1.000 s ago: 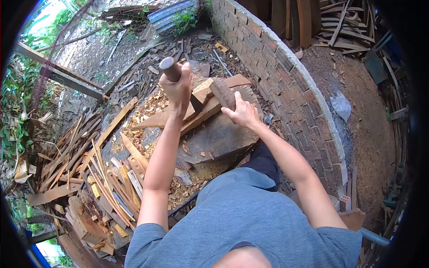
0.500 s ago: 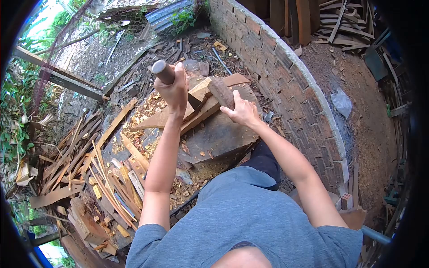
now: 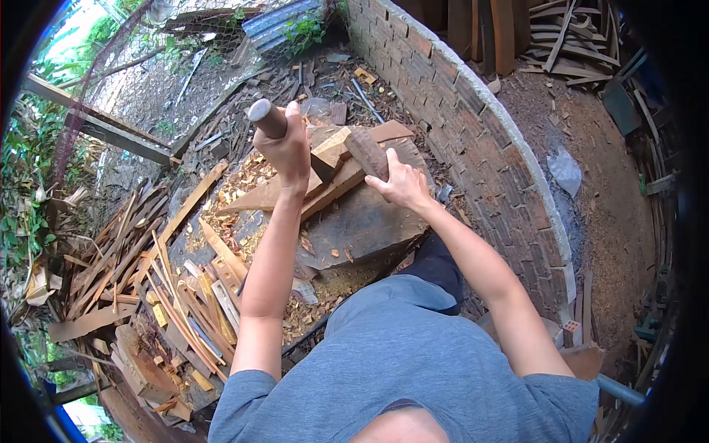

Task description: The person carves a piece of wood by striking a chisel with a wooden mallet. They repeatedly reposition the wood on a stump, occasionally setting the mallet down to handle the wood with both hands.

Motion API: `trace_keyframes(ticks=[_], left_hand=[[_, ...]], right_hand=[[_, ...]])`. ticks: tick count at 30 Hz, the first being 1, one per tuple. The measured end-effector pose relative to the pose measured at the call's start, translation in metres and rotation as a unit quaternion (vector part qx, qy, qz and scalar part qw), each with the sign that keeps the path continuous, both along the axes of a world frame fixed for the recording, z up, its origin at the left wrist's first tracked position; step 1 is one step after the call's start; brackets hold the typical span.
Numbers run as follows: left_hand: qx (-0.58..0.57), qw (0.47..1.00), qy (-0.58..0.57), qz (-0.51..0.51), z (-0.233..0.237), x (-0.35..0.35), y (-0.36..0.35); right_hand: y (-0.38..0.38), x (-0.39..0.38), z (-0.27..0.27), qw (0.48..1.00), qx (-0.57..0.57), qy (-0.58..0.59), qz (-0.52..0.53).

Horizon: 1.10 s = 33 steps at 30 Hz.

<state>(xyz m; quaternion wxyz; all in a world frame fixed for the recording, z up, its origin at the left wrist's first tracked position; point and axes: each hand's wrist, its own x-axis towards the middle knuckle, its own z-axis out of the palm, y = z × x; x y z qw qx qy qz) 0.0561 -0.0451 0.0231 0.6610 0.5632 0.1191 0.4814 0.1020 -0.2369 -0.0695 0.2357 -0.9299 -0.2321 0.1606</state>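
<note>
Raised over the chopping block, my left hand (image 3: 286,151) is closed round the thick round handle (image 3: 269,119) of a tool, its pale butt end pointing up at me. A dark flat blade (image 3: 323,169) shows just right of that wrist, against the wood; how it joins the handle is hidden. My right hand (image 3: 403,183) grips the near end of a rough reddish-brown wood block (image 3: 366,152), thumb on one side and fingers on the other. Beneath lie light wooden pieces (image 3: 332,190) across a broad dark stump (image 3: 362,225), which has chips on it.
A curved low brick wall (image 3: 480,140) runs along the right. Offcuts and strips of wood (image 3: 196,295) are heaped at the left, with yellow chips (image 3: 247,173) around the stump. Beyond the wall lies a clear plastic bag (image 3: 565,171). Corrugated sheet (image 3: 282,28) stands at the back.
My left hand and its tool have shifted very slightly up and left. The right hand and the wood block stay almost where they were.
</note>
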Motion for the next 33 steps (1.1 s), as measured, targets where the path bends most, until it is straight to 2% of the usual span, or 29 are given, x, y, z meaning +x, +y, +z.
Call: trace_keyframes(ticks=[2, 7, 10, 12, 14, 16, 17, 18, 19, 20, 22, 24, 25, 27, 29, 30, 32, 33], left_hand=[[0.006, 1.000, 0.002, 0.006, -0.003, 0.002, 0.002], [0.123, 0.991, 0.016, 0.056, -0.017, 0.011, 0.008], [0.120, 0.991, 0.011, 0.065, -0.020, 0.013, 0.007], [0.124, 0.990, 0.012, 0.069, -0.023, 0.014, 0.011], [0.100, 0.993, 0.019, 0.066, -0.022, 0.010, 0.010], [0.108, 0.992, 0.017, 0.071, -0.021, 0.005, 0.007], [0.117, 0.990, 0.008, 0.078, -0.019, 0.005, 0.006], [0.118, 0.990, 0.005, 0.075, -0.017, 0.007, 0.004], [0.150, 0.986, -0.021, 0.077, -0.015, 0.007, 0.003], [0.181, 0.979, -0.047, 0.080, -0.013, 0.006, 0.002], [0.217, 0.969, -0.078, 0.088, -0.008, 0.003, 0.002], [0.088, 0.994, -0.028, 0.055, -0.006, 0.003, 0.005], [0.166, 0.982, -0.025, 0.087, -0.012, 0.005, 0.016], [0.147, 0.986, -0.013, 0.073, -0.022, 0.005, 0.020], [0.117, 0.992, 0.013, 0.042, -0.020, 0.002, 0.014], [0.119, 0.992, 0.012, 0.041, -0.020, 0.002, 0.013], [0.207, 0.976, -0.033, 0.060, -0.023, 0.009, 0.008], [0.329, 0.930, 0.018, 0.164, -0.028, 0.005, 0.002]], right_hand=[[0.000, 0.000, 0.000, 1.000, -0.001, 0.000, 0.000], [0.000, 0.002, 0.007, 1.000, -0.022, 0.005, 0.005], [0.002, 0.010, 0.027, 0.999, 0.006, 0.038, 0.009], [0.007, 0.019, 0.051, 0.989, 0.135, 0.057, 0.015], [0.017, 0.012, 0.112, 0.964, 0.260, 0.005, 0.061], [0.026, -0.001, 0.178, 0.938, 0.308, -0.090, 0.129], [0.030, -0.008, 0.199, 0.938, 0.309, -0.093, 0.125], [0.034, -0.017, 0.216, 0.924, 0.308, -0.162, 0.156], [0.036, -0.022, 0.224, 0.905, 0.305, -0.230, 0.189], [0.039, -0.020, 0.220, 0.903, 0.306, -0.231, 0.192], [0.052, -0.016, 0.221, 0.926, 0.099, -0.250, 0.263], [0.050, -0.012, 0.245, 0.918, -0.007, -0.296, 0.266], [0.048, -0.017, 0.258, 0.919, 0.027, -0.291, 0.264], [0.048, -0.026, 0.269, 0.921, 0.056, -0.285, 0.261], [0.052, -0.034, 0.271, 0.890, 0.212, -0.344, 0.211], [0.055, -0.029, 0.259, 0.890, 0.214, -0.345, 0.209], [0.063, -0.013, 0.225, 0.906, 0.043, -0.321, 0.271], [0.060, -0.014, 0.231, 0.908, 0.046, -0.324, 0.262]])
